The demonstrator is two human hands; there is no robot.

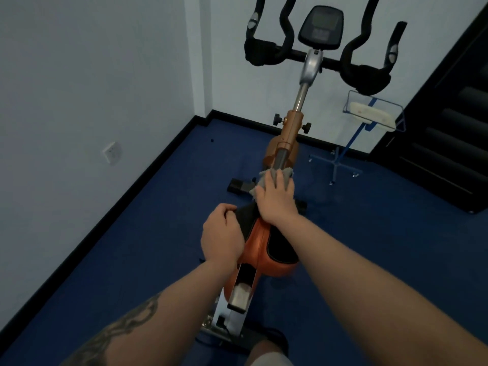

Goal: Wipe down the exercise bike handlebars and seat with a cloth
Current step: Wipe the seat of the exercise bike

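An orange and black bike seat point(266, 249) lies below me at centre. My left hand point(220, 233) grips its left edge, fingers curled over the black part. My right hand point(277, 196) presses a grey cloth point(264, 178) onto the seat's nose, fingers wrapped over the cloth. The cloth's edges stick out past my fingers. Black handlebars point(266, 52) with padded rests stand high at the far end, around a grey console point(320, 26).
The orange frame post point(290, 130) runs from seat to handlebars. A blue wire stand point(372, 114) holding a white item stands right of the bike. White walls close the left and back; a dark staircase point(449, 143) rises at right. Blue floor lies all around.
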